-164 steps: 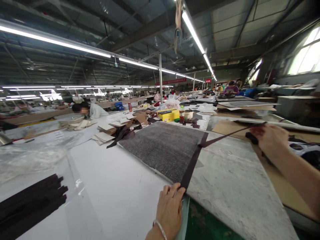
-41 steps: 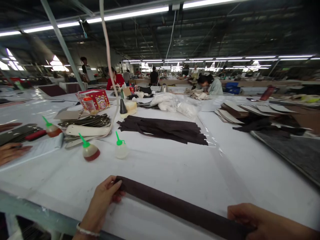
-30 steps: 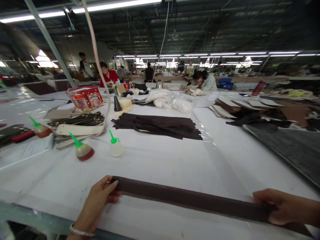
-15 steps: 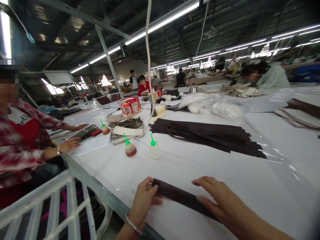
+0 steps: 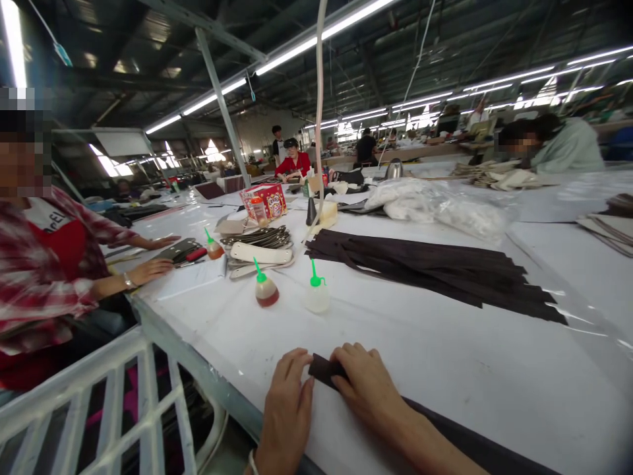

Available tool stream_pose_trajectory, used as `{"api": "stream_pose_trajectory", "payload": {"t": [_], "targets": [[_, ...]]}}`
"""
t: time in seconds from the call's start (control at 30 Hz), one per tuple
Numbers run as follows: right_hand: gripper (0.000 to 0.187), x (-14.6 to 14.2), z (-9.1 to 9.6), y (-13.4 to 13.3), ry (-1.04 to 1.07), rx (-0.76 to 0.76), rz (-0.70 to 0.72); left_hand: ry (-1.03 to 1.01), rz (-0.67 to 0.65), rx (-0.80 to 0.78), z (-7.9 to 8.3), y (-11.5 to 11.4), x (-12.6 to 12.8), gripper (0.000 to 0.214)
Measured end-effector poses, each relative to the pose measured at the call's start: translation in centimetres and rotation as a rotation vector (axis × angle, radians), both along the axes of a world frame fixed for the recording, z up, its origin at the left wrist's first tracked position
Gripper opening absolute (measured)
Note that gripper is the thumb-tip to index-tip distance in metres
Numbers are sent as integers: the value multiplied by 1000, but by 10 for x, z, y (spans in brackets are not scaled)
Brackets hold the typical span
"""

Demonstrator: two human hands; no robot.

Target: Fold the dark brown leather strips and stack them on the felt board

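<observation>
A long dark brown strip (image 5: pixel 324 369) lies diagonally along the near table edge, running under my right forearm to the lower right. My right hand (image 5: pixel 368 386) is closed over it close to its left end, fingers on the far side and thumb on the near side. At that same end is my left hand (image 5: pixel 287 402), its thumb and fingers apart and the fingertips beside or just touching the strip's end. Beyond my hands stand two squeeze bottles with green nozzles, one with reddish-brown liquid (image 5: pixel 267 292) and one whitish (image 5: pixel 316 298).
A pile of dark strips (image 5: pixel 420 267) lies across the table. Left of it are stacked pale pieces (image 5: pixel 262 253) and a red box (image 5: pixel 267 200); clear plastic bags (image 5: pixel 435 204) lie behind. A white slatted rack (image 5: pixel 113 402) is at lower left. A co-worker in plaid (image 5: pixel 64 264) works at left.
My right hand has moved left along the strip and closed on it near its end. My left hand has loosened from its pinch there. The view has shifted slightly.
</observation>
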State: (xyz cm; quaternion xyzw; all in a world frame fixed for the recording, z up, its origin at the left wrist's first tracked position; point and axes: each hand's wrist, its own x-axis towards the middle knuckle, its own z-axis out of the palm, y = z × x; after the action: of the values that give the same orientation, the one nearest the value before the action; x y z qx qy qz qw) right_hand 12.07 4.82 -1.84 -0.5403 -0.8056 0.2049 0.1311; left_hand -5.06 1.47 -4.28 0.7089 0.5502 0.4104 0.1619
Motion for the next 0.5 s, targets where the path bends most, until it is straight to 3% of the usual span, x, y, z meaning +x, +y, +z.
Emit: {"api": "stream_pose_trajectory", "payload": {"t": [0.13,0.27,0.5], "targets": [[21,-3,0,5,-1,-5,11,384,-254,183,-5,-1,-6,34],[22,-6,-2,8,-5,4,20,572,-268,225,-8,0,-9,34],[27,-10,-10,10,42,31,11,650,-258,207,-7,3,-15,32]]}}
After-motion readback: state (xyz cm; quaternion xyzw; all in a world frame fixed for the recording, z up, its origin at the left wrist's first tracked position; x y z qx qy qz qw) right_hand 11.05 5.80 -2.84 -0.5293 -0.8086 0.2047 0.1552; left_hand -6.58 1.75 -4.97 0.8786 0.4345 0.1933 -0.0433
